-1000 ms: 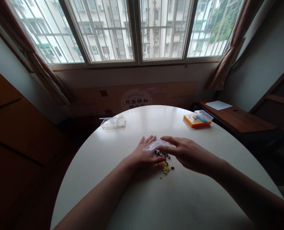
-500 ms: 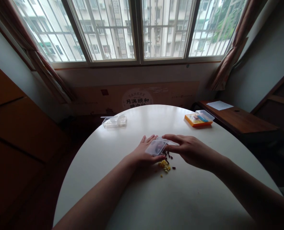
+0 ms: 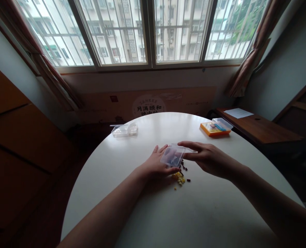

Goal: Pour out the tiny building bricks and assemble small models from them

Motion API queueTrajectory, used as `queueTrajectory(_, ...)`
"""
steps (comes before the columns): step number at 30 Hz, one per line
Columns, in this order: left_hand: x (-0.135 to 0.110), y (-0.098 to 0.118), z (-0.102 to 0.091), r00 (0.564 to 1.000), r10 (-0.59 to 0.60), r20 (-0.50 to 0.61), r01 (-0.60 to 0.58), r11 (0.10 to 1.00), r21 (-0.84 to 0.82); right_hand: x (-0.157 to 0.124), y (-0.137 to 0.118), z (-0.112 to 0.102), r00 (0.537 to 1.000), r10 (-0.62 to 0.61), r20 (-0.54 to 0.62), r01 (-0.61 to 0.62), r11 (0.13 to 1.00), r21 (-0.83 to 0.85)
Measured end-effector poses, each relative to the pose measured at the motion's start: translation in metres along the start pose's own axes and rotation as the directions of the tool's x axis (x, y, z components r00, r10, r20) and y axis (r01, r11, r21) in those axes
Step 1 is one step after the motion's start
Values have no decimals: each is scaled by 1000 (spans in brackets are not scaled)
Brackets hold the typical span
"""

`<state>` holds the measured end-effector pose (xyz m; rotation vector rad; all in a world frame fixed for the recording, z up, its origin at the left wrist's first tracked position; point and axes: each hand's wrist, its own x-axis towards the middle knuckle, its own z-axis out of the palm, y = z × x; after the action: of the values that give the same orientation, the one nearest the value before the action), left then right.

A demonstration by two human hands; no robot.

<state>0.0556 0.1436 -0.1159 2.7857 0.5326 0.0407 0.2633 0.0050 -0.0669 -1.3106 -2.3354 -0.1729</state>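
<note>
A small clear plastic box with its lid hinged open (image 3: 173, 157) is tilted above the white table, gripped by the fingers of my right hand (image 3: 206, 156). My left hand (image 3: 159, 163) lies at the box's left side, fingers stretched out and thumb pointing right beneath the lid; part of it is covered by the plastic. Small dark brown pieces (image 3: 185, 168) are scattered under the box, some hidden by it. Just in front of my left thumb is a little heap of yellow bits (image 3: 179, 179), with one stray bit nearer me.
On the far left of the round white table (image 3: 194, 213) stands an open clear plastic container (image 3: 124, 130). An orange case with a clear lid (image 3: 216, 128) sits at the far right. Beyond the table is a wooden desk (image 3: 269, 129) with a paper sheet (image 3: 238, 113).
The clear box in my right hand has shifted slightly right and upward, and its open lid is tilted a bit differently. My left hand stays about where it was. The view has moved a little.
</note>
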Motion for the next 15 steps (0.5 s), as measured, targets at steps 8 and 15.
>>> queueTrajectory(8, 5, -4, 3, 996, 91, -17, -90, 995, 47, -5, 19, 16, 954, 286, -86, -198, 820, 537)
queueTrajectory(15, 9, 16, 1, 981, 194, -7, -193, 977, -93, -7, 32, 19, 905, 408, -122, -186, 636, 749)
